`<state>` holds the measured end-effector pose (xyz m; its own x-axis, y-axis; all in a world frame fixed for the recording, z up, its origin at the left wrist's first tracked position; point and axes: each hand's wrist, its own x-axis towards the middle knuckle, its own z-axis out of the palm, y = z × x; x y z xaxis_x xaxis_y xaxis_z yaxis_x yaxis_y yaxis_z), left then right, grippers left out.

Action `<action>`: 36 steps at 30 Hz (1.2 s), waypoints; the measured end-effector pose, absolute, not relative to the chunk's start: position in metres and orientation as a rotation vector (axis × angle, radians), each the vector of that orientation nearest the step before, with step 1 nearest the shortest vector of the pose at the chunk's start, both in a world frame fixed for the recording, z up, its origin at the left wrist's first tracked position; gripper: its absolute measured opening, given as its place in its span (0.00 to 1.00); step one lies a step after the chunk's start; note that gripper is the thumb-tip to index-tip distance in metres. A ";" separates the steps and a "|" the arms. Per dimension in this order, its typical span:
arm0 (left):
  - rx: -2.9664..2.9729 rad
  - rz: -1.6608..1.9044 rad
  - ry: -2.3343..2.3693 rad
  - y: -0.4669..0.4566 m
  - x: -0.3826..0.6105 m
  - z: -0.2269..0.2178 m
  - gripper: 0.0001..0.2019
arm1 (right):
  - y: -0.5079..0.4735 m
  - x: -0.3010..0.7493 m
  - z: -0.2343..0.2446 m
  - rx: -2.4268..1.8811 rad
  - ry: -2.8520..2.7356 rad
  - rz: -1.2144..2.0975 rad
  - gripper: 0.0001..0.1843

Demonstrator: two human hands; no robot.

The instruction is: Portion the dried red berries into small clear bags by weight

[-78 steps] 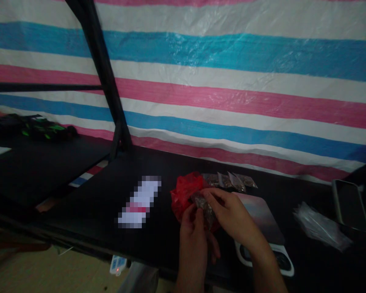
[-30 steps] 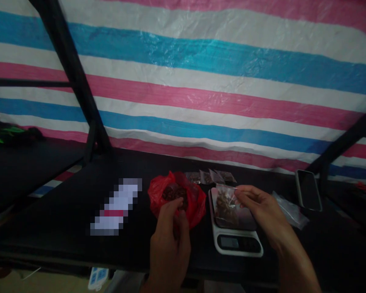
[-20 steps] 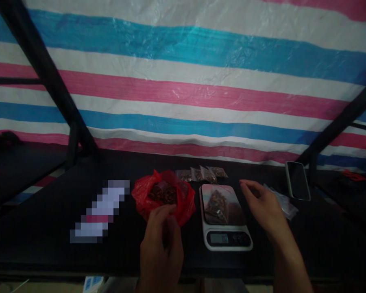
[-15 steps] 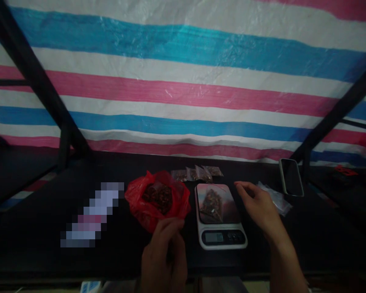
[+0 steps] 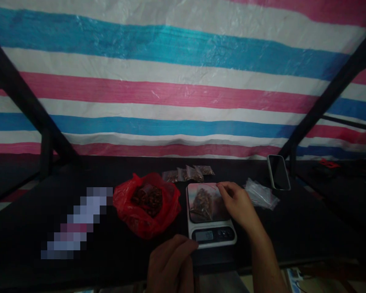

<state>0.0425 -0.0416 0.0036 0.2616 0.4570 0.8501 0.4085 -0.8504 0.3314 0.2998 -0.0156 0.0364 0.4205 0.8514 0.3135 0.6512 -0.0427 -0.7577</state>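
A small clear zip bag of brown dried pieces lies on the platform of a white kitchen scale. At the platform's upper right, my right hand is closed, thumb and index fingertip pinched at the top edge of that bag. My left hand hangs at the scale's lower left corner, fingers curled together and index tip by the casing; nothing shows in it. Left of the scale sits an open red plastic bag holding dark brown pieces. The scale's display shows digits too blurred to read surely.
Several filled zip bags lie behind the scale. Flat clear bags are right of my right hand, with a phone beyond. A pixelated strip lies left on the black table. Dark posts flank a striped sheet.
My right hand has moved left from beside the scale to the bag on it. My left hand has drawn away from the red bag to the scale's front corner. The view has shifted right.
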 end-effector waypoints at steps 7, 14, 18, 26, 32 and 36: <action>2.467 1.657 0.867 -0.043 0.044 0.009 0.15 | -0.016 0.297 0.038 -1.755 -1.315 0.276 0.20; 2.448 1.696 0.818 -0.037 0.037 0.024 0.13 | -0.011 0.295 0.035 -1.781 -1.349 0.284 0.17; 2.406 1.660 0.790 -0.031 0.037 0.026 0.14 | -0.010 0.288 0.039 -1.661 -1.321 0.387 0.13; 1.786 1.619 1.165 -0.016 0.059 0.024 0.15 | -0.018 0.251 0.073 -1.142 -1.256 0.863 0.10; 1.401 1.480 1.088 0.000 0.060 0.030 0.18 | -0.007 0.210 0.069 -1.003 -1.109 1.018 0.16; 1.350 1.574 1.127 0.009 0.057 0.032 0.19 | -0.001 0.199 0.063 -0.969 -1.057 1.019 0.20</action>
